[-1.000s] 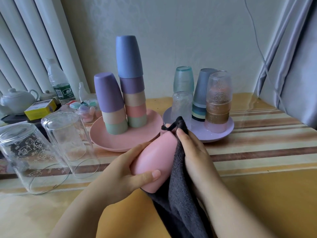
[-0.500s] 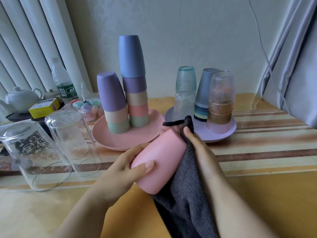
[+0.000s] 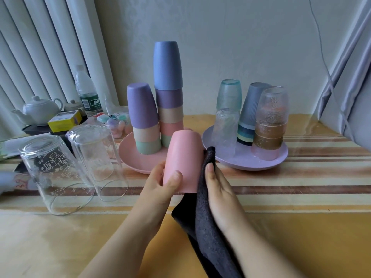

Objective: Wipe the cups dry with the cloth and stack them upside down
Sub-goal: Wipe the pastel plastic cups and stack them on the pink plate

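Note:
My left hand grips a pink cup near its rim, bottom up and nearly upright, just above the table. My right hand holds a dark grey cloth against the cup's right side, and the cloth hangs down under my wrist. Behind them a pink plate carries two stacks of upturned pastel cups, a short one topped purple and a tall one topped blue. A lilac plate on the right bears upturned clear and tinted cups.
Two clear glasses stand upturned at the left on the striped tablecloth. Further back left are a white teapot, a yellow box, a water bottle and small packets. A grey curtain hangs at the right.
The pink cup has swung from lying tilted to nearly upright, bottom up, and has risen a little. The cloth has slid from its far end down to its right side.

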